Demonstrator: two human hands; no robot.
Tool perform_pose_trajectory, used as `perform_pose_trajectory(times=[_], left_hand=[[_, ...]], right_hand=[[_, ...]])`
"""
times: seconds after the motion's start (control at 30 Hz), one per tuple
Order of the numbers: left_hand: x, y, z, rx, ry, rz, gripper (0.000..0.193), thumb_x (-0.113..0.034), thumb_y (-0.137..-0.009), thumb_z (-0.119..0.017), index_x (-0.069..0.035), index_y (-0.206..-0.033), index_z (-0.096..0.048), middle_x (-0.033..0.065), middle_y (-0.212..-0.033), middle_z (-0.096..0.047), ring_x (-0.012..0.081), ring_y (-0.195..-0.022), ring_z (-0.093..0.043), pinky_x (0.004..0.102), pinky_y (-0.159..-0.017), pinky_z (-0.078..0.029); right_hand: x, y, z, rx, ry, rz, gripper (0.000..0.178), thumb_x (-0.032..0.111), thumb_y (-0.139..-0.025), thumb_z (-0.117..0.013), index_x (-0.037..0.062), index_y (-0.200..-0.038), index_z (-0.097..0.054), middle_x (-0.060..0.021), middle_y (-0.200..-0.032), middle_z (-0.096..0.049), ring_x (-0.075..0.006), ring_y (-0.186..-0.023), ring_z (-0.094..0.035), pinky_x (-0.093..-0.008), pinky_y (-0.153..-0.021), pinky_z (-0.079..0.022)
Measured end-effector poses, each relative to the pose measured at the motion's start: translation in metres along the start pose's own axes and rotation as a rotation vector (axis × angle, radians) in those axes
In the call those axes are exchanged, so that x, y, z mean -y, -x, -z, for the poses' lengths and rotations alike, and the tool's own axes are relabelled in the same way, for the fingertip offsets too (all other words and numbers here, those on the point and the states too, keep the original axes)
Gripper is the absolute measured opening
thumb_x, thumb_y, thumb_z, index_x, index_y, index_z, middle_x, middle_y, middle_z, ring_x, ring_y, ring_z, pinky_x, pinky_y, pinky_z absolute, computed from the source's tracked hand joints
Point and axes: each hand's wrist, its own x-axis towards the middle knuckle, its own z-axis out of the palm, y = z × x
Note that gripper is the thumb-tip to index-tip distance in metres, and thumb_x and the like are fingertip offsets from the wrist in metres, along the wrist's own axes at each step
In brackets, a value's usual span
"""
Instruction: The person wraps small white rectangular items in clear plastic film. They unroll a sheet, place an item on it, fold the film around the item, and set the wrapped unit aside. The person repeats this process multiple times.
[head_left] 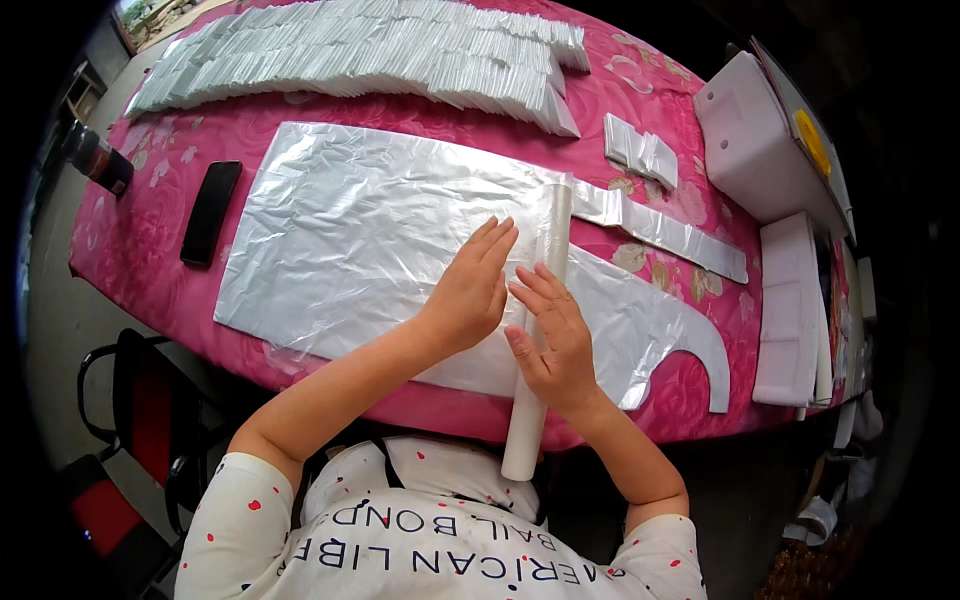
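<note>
A stack of thin, shiny, translucent plastic sheeting [350, 215], cut like an apron with a narrow strap and a curved end, lies flat before me. Across it rests a long whitish tube [527, 425], its near end jutting past the table edge towards my body. My right hand [555, 345] is open, fingers stretched out over the tube; whether its palm presses down is hard to tell. Just left of the tube, my left hand [468, 290] is open too, fingers straight and close together, above the sheeting. Neither hand grips anything.
Rows of folded plastic packets [350, 55] line the table's far side, with a smaller bundle [640, 150] at right. A black phone [211, 213] and dark bottle [98, 160] sit left. White foam boxes [755, 140] stand right; chairs [150, 405] are at lower left.
</note>
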Motion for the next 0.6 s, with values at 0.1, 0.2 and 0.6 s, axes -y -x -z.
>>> perform_pose_trajectory(times=[0.1, 0.2, 0.6], left_hand=[[0.017, -0.042, -0.009, -0.02, -0.388, -0.143, 0.05, -0.011, -0.086, -0.041, 0.007, -0.132, -0.034, 0.0227, -0.14, -0.032, 0.0362, -0.133, -0.024, 0.044, -0.109, -0.02], [0.034, -0.055, -0.026, 0.16, -0.49, -0.003, 0.052, -0.015, -0.087, -0.039, 0.006, -0.134, -0.032, 0.022, -0.141, -0.03, 0.0335, -0.134, -0.023, 0.0438, -0.11, -0.017], [0.018, -0.026, 0.005, 0.25, -0.576, -0.132, 0.063, -0.019, -0.081, -0.048, 0.004, -0.137, -0.028, 0.017, -0.145, -0.024, 0.0314, -0.138, -0.014, 0.0467, -0.111, -0.01]], right_hand=[[-0.028, 0.034, 0.015, 0.036, 0.11, -0.087, 0.042, 0.022, -0.082, -0.061, 0.0027, -0.119, -0.055, -0.018, -0.129, -0.049, -0.0353, -0.124, -0.041, -0.0413, -0.101, -0.034], [-0.029, 0.049, 0.019, 0.074, -0.088, -0.177, 0.046, 0.024, -0.083, -0.06, 0.0045, -0.123, -0.052, -0.0176, -0.134, -0.044, -0.0356, -0.125, -0.04, -0.0407, -0.101, -0.034], [-0.054, 0.047, 0.033, 0.302, 0.239, 0.159, 0.053, 0.043, -0.088, -0.046, 0.0085, -0.129, -0.047, -0.0132, -0.139, -0.038, -0.0327, -0.131, -0.032, -0.0432, -0.105, -0.028]])
